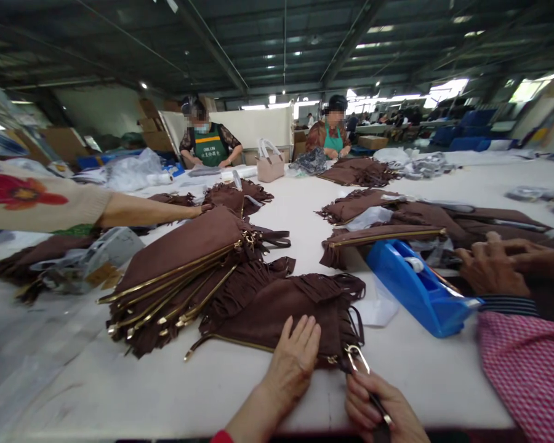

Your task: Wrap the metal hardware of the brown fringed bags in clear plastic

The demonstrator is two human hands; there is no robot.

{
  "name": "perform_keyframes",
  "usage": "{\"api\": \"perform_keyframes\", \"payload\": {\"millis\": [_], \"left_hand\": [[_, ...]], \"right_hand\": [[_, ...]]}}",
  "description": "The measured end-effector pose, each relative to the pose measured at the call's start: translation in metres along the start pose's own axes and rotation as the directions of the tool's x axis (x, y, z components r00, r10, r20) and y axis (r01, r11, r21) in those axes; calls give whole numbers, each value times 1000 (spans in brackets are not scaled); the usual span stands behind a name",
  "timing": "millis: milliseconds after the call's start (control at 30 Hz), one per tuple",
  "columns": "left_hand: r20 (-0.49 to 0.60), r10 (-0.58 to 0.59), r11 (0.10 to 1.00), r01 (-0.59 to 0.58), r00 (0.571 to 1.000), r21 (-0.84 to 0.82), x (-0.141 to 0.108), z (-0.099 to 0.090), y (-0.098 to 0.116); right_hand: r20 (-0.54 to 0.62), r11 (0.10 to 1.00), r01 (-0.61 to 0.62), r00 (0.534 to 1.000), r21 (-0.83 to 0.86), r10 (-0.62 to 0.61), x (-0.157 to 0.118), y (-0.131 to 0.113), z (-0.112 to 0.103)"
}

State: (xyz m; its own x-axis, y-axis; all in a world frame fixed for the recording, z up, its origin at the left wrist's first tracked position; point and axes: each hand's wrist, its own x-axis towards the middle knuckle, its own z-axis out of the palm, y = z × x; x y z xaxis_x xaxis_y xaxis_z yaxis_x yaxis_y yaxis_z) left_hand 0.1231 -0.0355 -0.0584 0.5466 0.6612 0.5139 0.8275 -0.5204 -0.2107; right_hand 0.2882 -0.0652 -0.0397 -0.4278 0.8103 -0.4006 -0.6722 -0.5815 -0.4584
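A brown fringed bag (258, 314) with a gold zipper along its near edge lies flat on the white table in front of me. My left hand (295, 354) rests flat on the bag, fingers stretched out. Just right of the bag's corner, my right hand (373, 400) is closed around a dark wrist strap (379, 407) with gold hardware. A gold clasp (357, 358) shows between those fingers and the bag. Directly behind and to the left is a stack of similar brown bags (180, 246), their gold zippers facing me.
A blue tape dispenser (410, 286) stands to the right, beside a co-worker's hands (493, 264). From the left, another person's arm (152, 209) reaches to the stack. More brown bags (360, 172), a pink handbag (270, 167) and plastic wrapping (133, 166) lie farther back, near two people in green aprons.
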Motion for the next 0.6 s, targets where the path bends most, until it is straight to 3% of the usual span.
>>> {"api": "perform_keyframes", "payload": {"millis": [67, 133, 233, 367, 600], "left_hand": [[-4, -13, 1000, 13, 1000, -7, 0, 0, 1], [8, -16, 1000, 16, 1000, -14, 0, 0, 1], [40, -8, 1000, 8, 999, -17, 0, -1, 0], [58, 7, 1000, -7, 998, -6, -2, -1, -4], [41, 17, 999, -19, 999, 44, -6, -7, -11]], "right_hand": [[-28, 1000, -13, 1000, 28, 14, -2, -4, 2], [-52, 993, -48, 998, -107, 43, -5, -10, 2], [-137, 915, -98, 989, -391, 48, -13, -18, -1], [-252, 817, -114, 967, -565, -39, -25, -19, -10], [-145, 614, -7, 974, -789, -175, -33, -13, -20]]}}
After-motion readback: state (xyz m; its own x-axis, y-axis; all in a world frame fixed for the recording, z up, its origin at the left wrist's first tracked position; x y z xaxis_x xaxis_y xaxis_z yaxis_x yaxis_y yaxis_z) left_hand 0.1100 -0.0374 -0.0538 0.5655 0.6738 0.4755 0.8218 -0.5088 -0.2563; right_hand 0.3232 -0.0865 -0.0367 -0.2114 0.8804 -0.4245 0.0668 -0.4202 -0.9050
